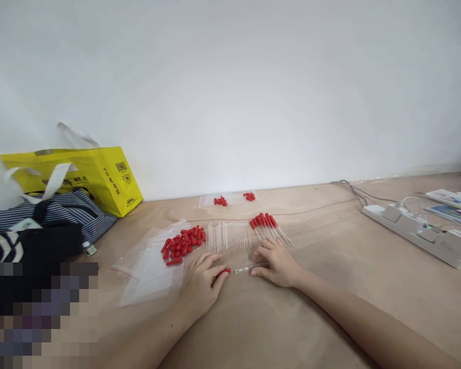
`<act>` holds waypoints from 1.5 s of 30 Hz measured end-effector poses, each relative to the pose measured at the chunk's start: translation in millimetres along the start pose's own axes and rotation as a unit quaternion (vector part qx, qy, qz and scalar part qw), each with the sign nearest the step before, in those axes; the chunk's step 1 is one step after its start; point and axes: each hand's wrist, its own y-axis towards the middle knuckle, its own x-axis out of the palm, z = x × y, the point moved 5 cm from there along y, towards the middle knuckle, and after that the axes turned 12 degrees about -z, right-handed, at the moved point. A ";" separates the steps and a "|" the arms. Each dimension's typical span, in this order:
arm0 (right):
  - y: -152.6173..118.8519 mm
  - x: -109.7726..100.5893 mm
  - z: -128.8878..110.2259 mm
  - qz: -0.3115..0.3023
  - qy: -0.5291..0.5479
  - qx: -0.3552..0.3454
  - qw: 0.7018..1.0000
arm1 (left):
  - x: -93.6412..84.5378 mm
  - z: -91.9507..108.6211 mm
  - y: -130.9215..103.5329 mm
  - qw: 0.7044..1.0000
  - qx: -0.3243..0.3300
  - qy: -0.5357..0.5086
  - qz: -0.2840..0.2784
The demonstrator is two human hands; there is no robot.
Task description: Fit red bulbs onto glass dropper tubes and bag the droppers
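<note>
My left hand (pixel 202 281) is closed on a red rubber dropper bulb (pixel 226 271), its end poking out past my thumb toward the right. In my right hand (pixel 275 262) a clear glass dropper tube (pixel 246 268) is pinched, its free end pointing left at the bulb. A small gap separates tube and bulb. Beyond my left hand lies a pile of red bulbs (pixel 182 242) on plastic bags. A row of clear tubes (pixel 227 236) lies between and beyond my hands. Assembled droppers with red bulbs (pixel 268 225) lie side by side just past my right hand.
Clear zip bags (pixel 149 277) lie at left. A bag with more red bulbs (pixel 221 201) rests near the wall. A yellow bag (pixel 115 179) and striped cloth (pixel 77 215) stand at far left. A white power strip (pixel 418 233) with cables and some booklets (pixel 453 200) lie right.
</note>
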 end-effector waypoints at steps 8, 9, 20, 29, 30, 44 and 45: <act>8.7 9.9 -14.0 0.013 -0.005 0.007 1.000 | -5.1 12.1 8.5 1.000 0.016 -0.017 0.005; 7.7 9.9 -13.6 0.030 -0.006 0.014 0.999 | -5.8 13.1 9.0 1.000 0.016 -0.018 0.002; 3.0 8.9 -24.8 0.106 0.000 -0.012 0.994 | -6.6 12.5 6.5 1.000 -0.008 -0.012 0.001; -0.4 10.4 -32.2 0.129 -0.026 -0.033 0.991 | -9.3 12.0 6.2 0.999 -0.014 -0.020 0.032; -0.6 9.9 -30.9 0.134 -0.025 -0.023 0.990 | -9.6 11.2 5.9 0.999 -0.020 -0.021 0.033; -4.0 9.0 -40.7 0.153 -0.026 -0.077 0.985 | -14.8 18.8 4.9 0.996 0.006 -0.036 0.084; -4.6 8.5 -41.7 0.155 -0.021 -0.084 0.984 | -15.6 19.6 4.6 0.995 0.006 -0.039 0.089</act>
